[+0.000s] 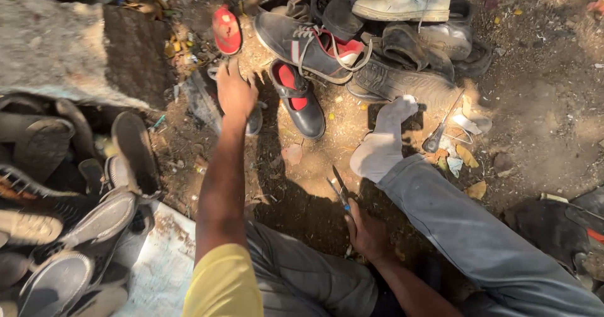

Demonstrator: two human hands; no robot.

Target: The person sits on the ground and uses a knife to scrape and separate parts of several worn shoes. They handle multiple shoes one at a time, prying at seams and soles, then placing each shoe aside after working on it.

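The person sits on the dirt ground with the left arm stretched far out, and the left hand lies palm down on a dark shoe in the far middle of the scene, fingers spread loosely over its upper; whether they actually grip it I cannot tell. Just beyond that hand a small shoe with a red insole stands tilted on end. To the right of the hand, just beside it, lies a black slip-on shoe with a red lining, and farther off a grey lace-up sneaker with a red lining rests against a heap of worn dark shoes, topped by a dirty white sneaker. The right hand is held near, low between the knees, fingers curled closed around the handles of a pair of scissors whose dark blades point away toward the far side. The right leg in grey trousers runs out to the right, ending in a foot in a grey-white sock planted on the sunlit earth. Just right of that foot an awl-like tool with a dark handle lies among scraps and dry leaves. On the near left a pile of shoe soles and old shoes is stacked beside a large grey stone block.
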